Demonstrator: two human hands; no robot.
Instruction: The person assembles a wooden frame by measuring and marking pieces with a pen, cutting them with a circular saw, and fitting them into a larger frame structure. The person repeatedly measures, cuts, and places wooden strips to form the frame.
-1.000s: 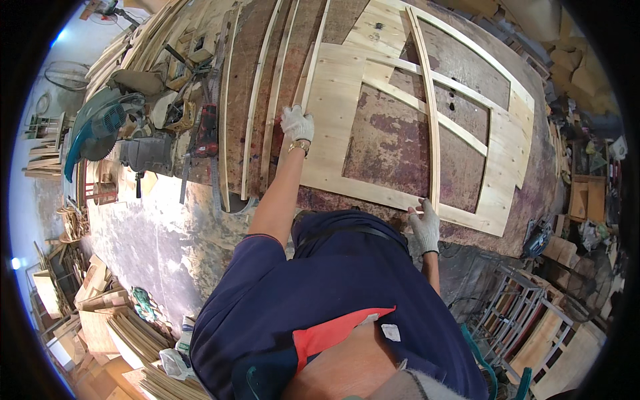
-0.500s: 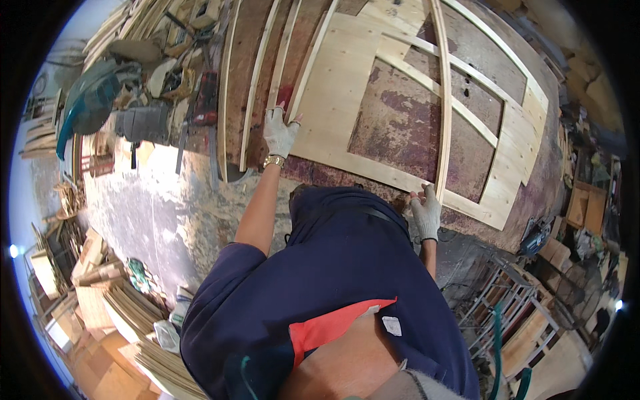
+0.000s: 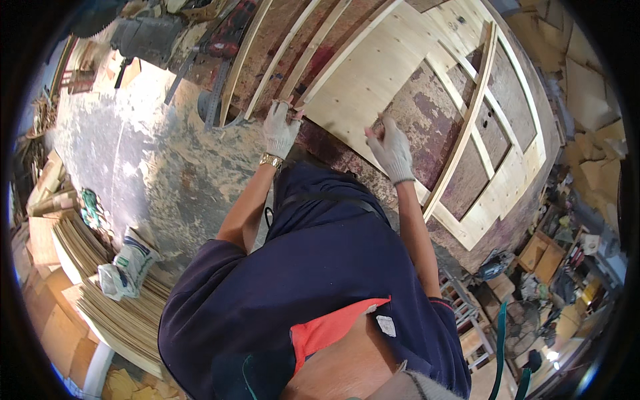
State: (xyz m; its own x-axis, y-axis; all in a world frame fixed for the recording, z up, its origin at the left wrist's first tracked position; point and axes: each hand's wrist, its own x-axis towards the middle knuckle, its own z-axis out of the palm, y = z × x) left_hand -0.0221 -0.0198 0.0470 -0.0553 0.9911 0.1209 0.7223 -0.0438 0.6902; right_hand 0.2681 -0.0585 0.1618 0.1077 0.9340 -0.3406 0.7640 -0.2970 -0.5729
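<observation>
My left hand (image 3: 281,130), in a pale knit glove with bare fingertips, is at the near ends of two long wooden strips. Its fingers curl at the end of one wooden strip (image 3: 313,50), and the thumb lies by the end of the strip (image 3: 350,52) to its right. My right hand (image 3: 391,151), gloved alike, hovers over the near edge of a flat plywood frame (image 3: 370,90), thumb and fingers apart with nothing seen between them. Another long strip (image 3: 465,137) lies slantwise across the frame, to the right of that hand.
Two more strips (image 3: 280,57) lie left on the stained worktable (image 3: 427,100). A red-and-black power tool (image 3: 225,43) and a metal ruler (image 3: 217,93) lie at its left. Stacked thin boards (image 3: 123,313) and a white bag (image 3: 130,263) are at lower left; clutter (image 3: 560,273) lies at right.
My right hand has left the slanting strip and moved left over the frame's near edge. My left hand stays at the strip ends. The view has turned, and the slanting strip lies more tilted.
</observation>
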